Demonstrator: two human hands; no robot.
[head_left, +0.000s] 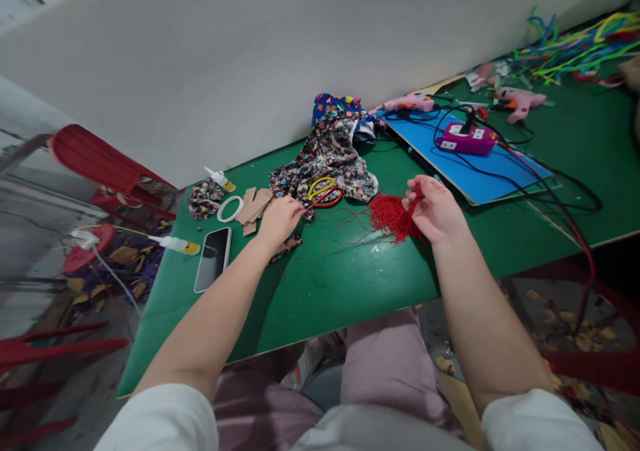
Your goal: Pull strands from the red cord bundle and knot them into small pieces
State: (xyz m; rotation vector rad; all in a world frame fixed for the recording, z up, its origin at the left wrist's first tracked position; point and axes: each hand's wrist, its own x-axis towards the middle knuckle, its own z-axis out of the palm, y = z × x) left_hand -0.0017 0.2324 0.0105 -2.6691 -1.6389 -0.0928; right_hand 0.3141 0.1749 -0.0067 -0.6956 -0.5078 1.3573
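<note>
so this red thread (393, 219) is one shaggy, tangled bright red heap, skinny strands curling loose across the green desk (340, 291), roughly midway between front and back edges. right hand (431, 207) has some of it pinched; left hand (280, 223) is at the yellow-and-red-handled scissors (327, 205), can't tell if it's gripping them.

Left arm (215, 297) and right arm (477, 304) extended forward, both bare, slanting inward.
Left hand (284, 219) back up, fingers bent, bunched together; right hand (436, 212) well apart from it, palm turned inward, fingers curled toward thumb.
</note>
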